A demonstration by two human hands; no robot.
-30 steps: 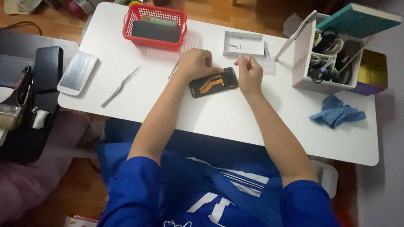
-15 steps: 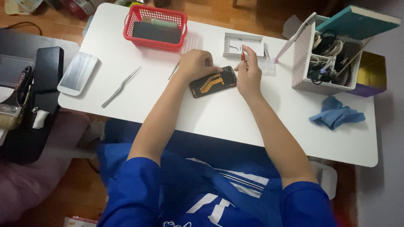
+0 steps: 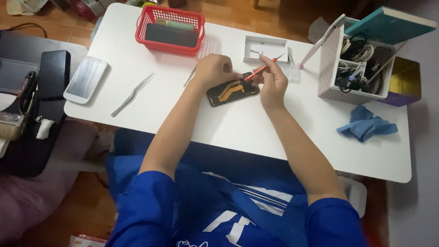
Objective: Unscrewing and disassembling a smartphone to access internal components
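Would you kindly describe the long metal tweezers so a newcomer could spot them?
On the white table, look left of the person's left hand, between it and the white phone. The tweezers lie alone there: slim, silver, bent.

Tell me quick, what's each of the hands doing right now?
Left hand: closed, fingers resting on the opened phone.
Right hand: closed on a red screwdriver.

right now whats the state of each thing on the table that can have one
opened phone: back off, insides showing, lying flat
red screwdriver: held in right hand, tip toward the phone
left hand: resting on the phone's edge
white phone: screen up, dark
red basket: upright, holding flat items
blue cloth: crumpled
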